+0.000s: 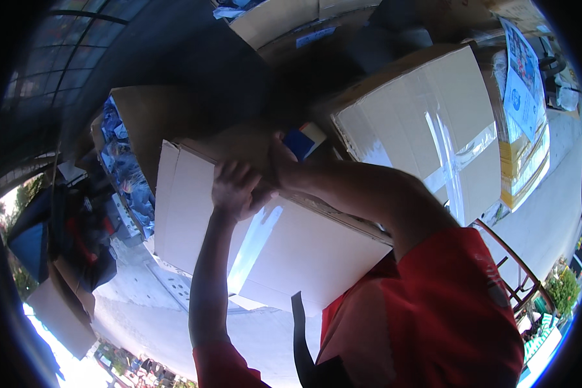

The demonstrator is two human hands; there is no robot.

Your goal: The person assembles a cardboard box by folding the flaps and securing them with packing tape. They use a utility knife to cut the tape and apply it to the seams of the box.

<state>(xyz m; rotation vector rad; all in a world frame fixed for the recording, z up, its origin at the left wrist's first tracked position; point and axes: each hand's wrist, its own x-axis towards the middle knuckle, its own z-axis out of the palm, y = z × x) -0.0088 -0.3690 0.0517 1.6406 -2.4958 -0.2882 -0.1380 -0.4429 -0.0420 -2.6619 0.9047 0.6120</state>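
Note:
A cardboard box (304,239) stands in front of me with clear tape (255,242) running down its near side. My left hand (236,187) is closed over its top edge at the tape, fingers curled and knuckles up. Right beside it, my right hand (283,165) is at the box's shadowed top, closed with the thumb side up. Against its fingers is a small blue and cream block-shaped object (304,141), which it seems to grip; its exact kind is unclear. The fingertips of my right hand are partly lost in shadow.
A taped carton (427,123) stands at the right, with a yellow-banded stack (520,161) beyond it. Blue plastic-wrapped goods (126,168) fill an open box at the left. Another open carton (304,22) is at the far side. Red metal framing (514,271) stands at the right.

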